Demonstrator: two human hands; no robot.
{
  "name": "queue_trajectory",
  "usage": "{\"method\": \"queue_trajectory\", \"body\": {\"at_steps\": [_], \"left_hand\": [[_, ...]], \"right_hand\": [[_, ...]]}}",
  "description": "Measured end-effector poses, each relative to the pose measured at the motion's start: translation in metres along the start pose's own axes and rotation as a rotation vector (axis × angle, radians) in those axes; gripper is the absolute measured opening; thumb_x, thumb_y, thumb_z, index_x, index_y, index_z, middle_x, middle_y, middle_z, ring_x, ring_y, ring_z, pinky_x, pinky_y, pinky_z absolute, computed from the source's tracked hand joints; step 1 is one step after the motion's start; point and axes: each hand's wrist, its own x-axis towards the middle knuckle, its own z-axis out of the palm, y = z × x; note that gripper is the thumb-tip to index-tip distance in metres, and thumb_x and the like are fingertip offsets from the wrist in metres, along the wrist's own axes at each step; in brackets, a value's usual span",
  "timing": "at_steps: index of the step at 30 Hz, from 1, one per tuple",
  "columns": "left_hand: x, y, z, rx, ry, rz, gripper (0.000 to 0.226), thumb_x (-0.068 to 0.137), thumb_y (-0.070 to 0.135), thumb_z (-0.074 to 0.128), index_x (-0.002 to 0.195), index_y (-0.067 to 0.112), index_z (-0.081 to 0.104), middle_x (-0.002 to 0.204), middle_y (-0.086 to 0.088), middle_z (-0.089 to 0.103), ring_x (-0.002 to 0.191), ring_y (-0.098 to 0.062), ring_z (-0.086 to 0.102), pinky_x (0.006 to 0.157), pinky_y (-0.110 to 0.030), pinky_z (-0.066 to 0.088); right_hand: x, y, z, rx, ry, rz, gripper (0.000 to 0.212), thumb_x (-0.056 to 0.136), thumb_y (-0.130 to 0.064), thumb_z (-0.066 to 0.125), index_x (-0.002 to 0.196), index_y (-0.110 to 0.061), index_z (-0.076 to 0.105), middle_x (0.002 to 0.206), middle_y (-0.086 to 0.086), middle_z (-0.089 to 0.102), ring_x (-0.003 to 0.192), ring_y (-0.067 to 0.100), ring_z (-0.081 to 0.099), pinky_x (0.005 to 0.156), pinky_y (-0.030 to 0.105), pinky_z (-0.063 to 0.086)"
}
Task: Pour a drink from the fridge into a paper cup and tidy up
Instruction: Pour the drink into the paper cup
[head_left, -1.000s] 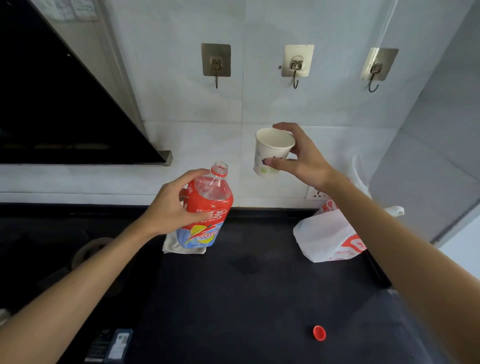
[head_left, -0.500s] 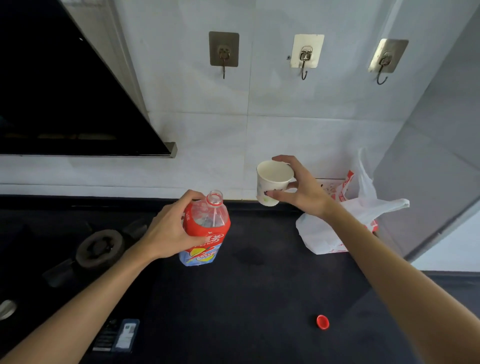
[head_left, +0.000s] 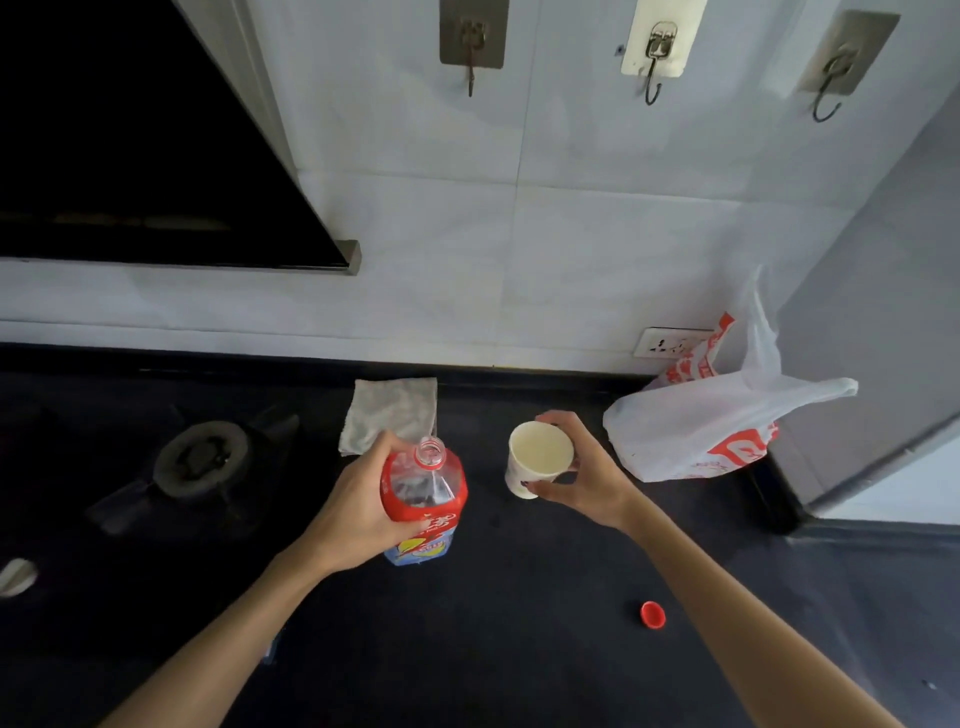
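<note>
The paper cup (head_left: 540, 457) sits upright in the right hand (head_left: 582, 480), its grip curled around the wall from the right, thumb in front and fingers behind the rim; whether its base touches the dark surface (head_left: 519, 623) I cannot tell. Just to its left, apart from it, the uncapped bottle (head_left: 423, 499) stands in the left hand (head_left: 358, 514) — that grip wraps the red label near the shoulder. A folded cloth (head_left: 389, 413) lies behind the bottle, a white plastic bag (head_left: 701, 431) right of the cup by the wall. The red cap (head_left: 653, 614) lies alone nearer the camera — open room around it. A gas burner (head_left: 200, 460) sits far left.
</note>
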Motion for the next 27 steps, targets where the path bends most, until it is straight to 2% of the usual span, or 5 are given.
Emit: {"method": "queue_trajectory", "body": {"at_steps": [4,10,16,23,27], "left_hand": [[-0.010,-0.007,0.017,-0.023,-0.025,0.002,0.067,0.058,0.015,0.093,0.107,0.030,0.051,0.108,0.019,0.064,0.102,-0.004,0.067,0.079,-0.028,0.060],[-0.023,-0.015,0.032,-0.061,-0.035,-0.020,0.066,0.060,0.020,0.093,0.111,0.030,0.052,0.110,0.020,0.062,0.106,-0.003,0.065,0.081,-0.025,0.059],[-0.031,-0.020,0.042,-0.078,-0.048,-0.044,0.066,0.061,0.017,0.092,0.111,0.029,0.052,0.111,0.022,0.060,0.108,-0.002,0.063,0.082,-0.023,0.059],[-0.037,-0.024,0.050,-0.085,-0.051,-0.067,0.068,0.062,0.020,0.093,0.112,0.034,0.049,0.115,0.028,0.057,0.114,0.003,0.059,0.083,-0.018,0.057],[-0.037,-0.027,0.052,-0.079,-0.073,-0.078,0.068,0.063,0.019,0.092,0.112,0.035,0.048,0.116,0.031,0.054,0.116,0.003,0.057,0.084,-0.021,0.058]], "right_hand": [[-0.016,0.025,0.019,-0.078,-0.057,0.056,0.076,0.068,-0.010,0.084,0.127,-0.029,0.041,0.121,-0.018,0.049,0.111,0.004,0.053,0.082,0.033,0.059],[-0.040,0.058,0.041,-0.089,-0.062,0.138,0.073,0.066,-0.012,0.083,0.123,-0.031,0.041,0.118,-0.014,0.051,0.109,0.013,0.055,0.079,0.032,0.058],[-0.054,0.078,0.054,-0.102,-0.052,0.190,0.072,0.062,-0.018,0.084,0.120,-0.032,0.042,0.116,-0.015,0.052,0.107,0.012,0.056,0.075,0.023,0.055],[-0.062,0.098,0.062,-0.113,-0.029,0.236,0.075,0.061,-0.021,0.085,0.119,-0.038,0.041,0.115,-0.018,0.051,0.108,0.014,0.055,0.077,0.032,0.059],[-0.062,0.102,0.067,-0.138,-0.029,0.234,0.078,0.061,-0.021,0.086,0.121,-0.038,0.039,0.117,-0.019,0.049,0.110,0.014,0.053,0.081,0.030,0.058]]}}
